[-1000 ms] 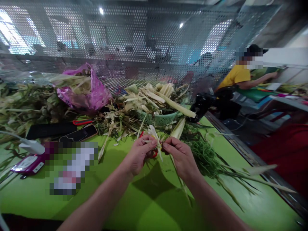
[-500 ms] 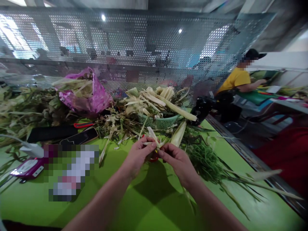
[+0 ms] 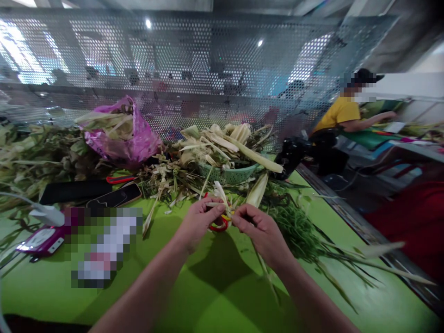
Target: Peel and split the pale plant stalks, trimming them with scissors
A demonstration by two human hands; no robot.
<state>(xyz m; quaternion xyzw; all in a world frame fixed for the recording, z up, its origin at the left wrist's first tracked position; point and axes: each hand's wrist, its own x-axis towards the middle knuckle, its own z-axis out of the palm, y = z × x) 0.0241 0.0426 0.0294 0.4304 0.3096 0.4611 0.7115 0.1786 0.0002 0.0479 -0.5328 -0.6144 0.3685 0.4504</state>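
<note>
My left hand (image 3: 198, 221) and my right hand (image 3: 259, 227) meet over the green table (image 3: 215, 296), both pinched on a pale plant stalk (image 3: 222, 198) with whitish leaves sticking up between them. A long thin stem of that stalk trails down under my right wrist. Red scissor handles (image 3: 219, 225) lie on the table just below my fingers. Behind the hands stands a green basket (image 3: 231, 174) heaped with pale peeled husks.
A pink plastic bag (image 3: 120, 136) of leaves and a heap of green plants (image 3: 38, 152) sit at the back left. Two phones (image 3: 114, 198), a purple device (image 3: 40, 239) and loose green stems (image 3: 305, 231) lie around. A perforated metal screen (image 3: 194, 74) backs the table. A person in yellow (image 3: 342, 115) works at the right.
My hands stayed together on the stalk, shifting slightly; the red scissor handles under them show more now.
</note>
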